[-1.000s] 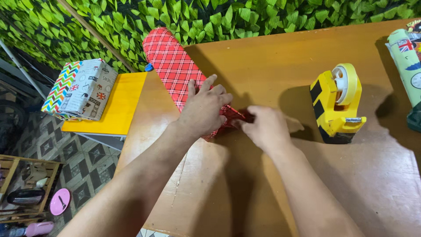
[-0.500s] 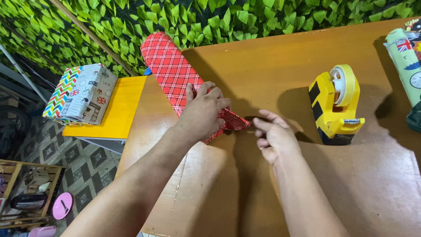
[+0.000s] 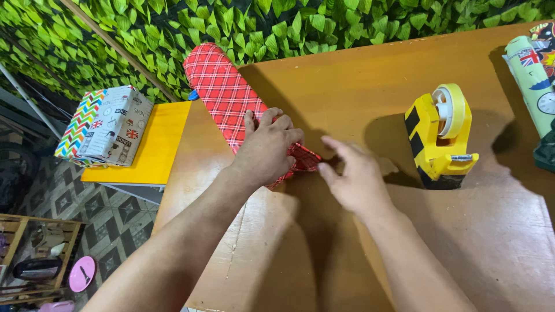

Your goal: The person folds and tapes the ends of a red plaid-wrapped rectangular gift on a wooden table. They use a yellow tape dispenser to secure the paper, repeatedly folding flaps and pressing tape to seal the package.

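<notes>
On the far left, low shelf: stood on the tiled floor, dark and pink items on it, too small to tell.
Wrapped box [image 3: 106,125]: lay on the yellow side table [image 3: 153,151], covered in zigzag and newsprint-pattern paper, well apart from both hands.
Leaf wall [image 3: 277,23]: ran behind the tables, green throughout.
Wooden table [image 3: 370,75]: brown, bore everything to the right of the yellow one.
Plaid-wrapped parcel [image 3: 222,92]: long, red checked paper, lay slanted on the wooden table, far end over the table's back left corner, near end folded to a flap beneath the left hand.
Left hand [image 3: 267,149]: pressed palm down on the parcel's near end, fingers spread flat over the paper, pinning rather than clasping it.
Right hand [image 3: 351,179]: hovered just beside the folded flap, fingers loosely extended and apart, nothing held, fingertips near the paper; contact could not be told.
Tape dispenser [image 3: 442,136]: yellow with black stripes, pale roll mounted upright, stood right of the right hand, apart from it.
Printed paper roll [image 3: 535,75]: pale green with flag and clock motifs, lay at the right edge, partly cut off by the frame.
</notes>
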